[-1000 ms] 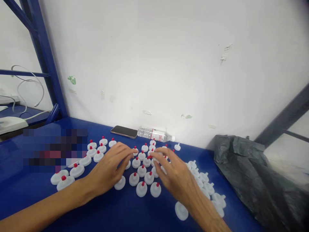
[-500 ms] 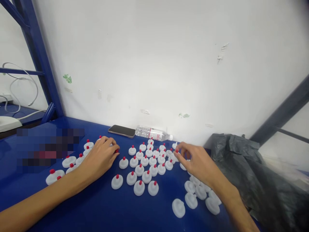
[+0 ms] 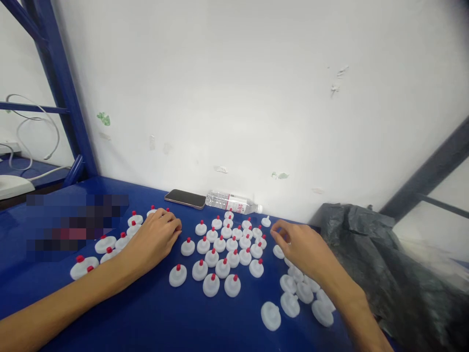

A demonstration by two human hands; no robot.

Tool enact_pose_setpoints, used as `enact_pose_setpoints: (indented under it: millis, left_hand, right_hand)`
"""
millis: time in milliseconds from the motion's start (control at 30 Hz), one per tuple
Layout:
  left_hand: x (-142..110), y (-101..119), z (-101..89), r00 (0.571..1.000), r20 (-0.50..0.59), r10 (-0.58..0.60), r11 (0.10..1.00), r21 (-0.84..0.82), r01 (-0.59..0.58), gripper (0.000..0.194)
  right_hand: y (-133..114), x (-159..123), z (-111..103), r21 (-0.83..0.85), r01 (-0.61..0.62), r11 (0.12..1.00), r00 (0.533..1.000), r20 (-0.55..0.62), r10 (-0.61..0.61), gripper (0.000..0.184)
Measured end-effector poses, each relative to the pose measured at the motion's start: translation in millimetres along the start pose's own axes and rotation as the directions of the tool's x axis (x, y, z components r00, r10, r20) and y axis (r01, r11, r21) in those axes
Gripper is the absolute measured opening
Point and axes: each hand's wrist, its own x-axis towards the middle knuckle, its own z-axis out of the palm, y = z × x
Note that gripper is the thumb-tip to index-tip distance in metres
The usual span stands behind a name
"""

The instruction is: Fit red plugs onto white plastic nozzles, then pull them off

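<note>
Several white plastic discs with red caps (image 3: 220,254) stand in rows on the blue table (image 3: 154,318). More capped discs (image 3: 106,244) lie to the left, partly under my left forearm. Plain white discs without caps (image 3: 296,293) lie to the right, partly under my right wrist. My left hand (image 3: 154,239) rests knuckles up between the left group and the middle rows, its fingers curled under; what they hold is hidden. My right hand (image 3: 300,247) hovers at the right end of the rows, thumb and fingers pinched together just above a plain disc (image 3: 278,252).
A phone (image 3: 185,198) and a lying water bottle (image 3: 232,203) sit against the white wall. A crumpled black plastic bag (image 3: 384,264) fills the right side. Blue shelf posts (image 3: 58,88) and white cables (image 3: 32,132) stand at the left.
My hands have drawn apart from the middle of the rows. One more red-capped disc now stands at the front right of the rows, and my right hand has lowered slightly beside it.
</note>
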Motion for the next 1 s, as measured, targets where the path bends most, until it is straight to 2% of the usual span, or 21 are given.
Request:
enact_pose_setpoints:
  millis: [67, 133, 400, 533, 700, 767, 867, 1000]
  left_hand:
    - [0.2, 3.2, -3.7, 1.000, -0.017, -0.011, 1.000, -0.017, 0.010, 0.018]
    - [0.3, 6.2, -6.2, 0.999, -0.035, -0.016, 0.999, -0.036, 0.015, 0.019]
    - [-0.3, 10.7, -2.9, 0.992, -0.123, 0.032, 0.993, -0.106, -0.045, 0.031]
    - [-0.3, 12.6, -5.9, 0.988, -0.147, 0.047, 0.986, -0.149, -0.069, 0.027]
    - [-0.5, 21.4, -14.3, 0.984, -0.171, 0.049, 0.976, -0.203, -0.084, 0.025]
    - [-1.3, 27.0, -18.2, 0.976, -0.210, 0.047, 0.963, -0.251, -0.101, 0.023]
    - [-4.2, 35.9, -23.3, 0.959, -0.280, 0.039, 0.923, -0.358, -0.142, 0.016]
    - [-9.4, 44.6, -26.0, 0.939, -0.333, 0.091, 0.872, -0.429, -0.236, 0.019]
  right_hand:
    - [10.2, 3.0, 8.1, -0.151, -0.051, 0.987, 0.998, 0.017, 0.054, 0.030]
    - [18.1, 4.0, 16.9, -0.214, -0.032, 0.976, 0.995, 0.081, 0.051, 0.029]
    - [22.5, 1.2, 35.6, -0.209, 0.026, 0.978, 0.995, 0.101, -0.005, 0.022]
    - [20.4, 1.0, 32.6, -0.198, 0.064, 0.978, 0.997, 0.045, -0.056, 0.011]
    - [6.9, 5.0, 21.1, -0.148, 0.101, 0.984, 0.989, -0.092, -0.115, 0.026]
    - [-3.3, 5.1, 20.9, -0.116, 0.140, 0.983, 0.966, -0.201, -0.161, 0.028]
    - [-23.2, 0.0, 25.2, -0.068, 0.281, 0.957, 0.877, -0.387, -0.285, 0.028]
    - [-52.8, -12.7, 32.0, -0.051, 0.469, 0.882, 0.770, -0.467, -0.436, 0.031]
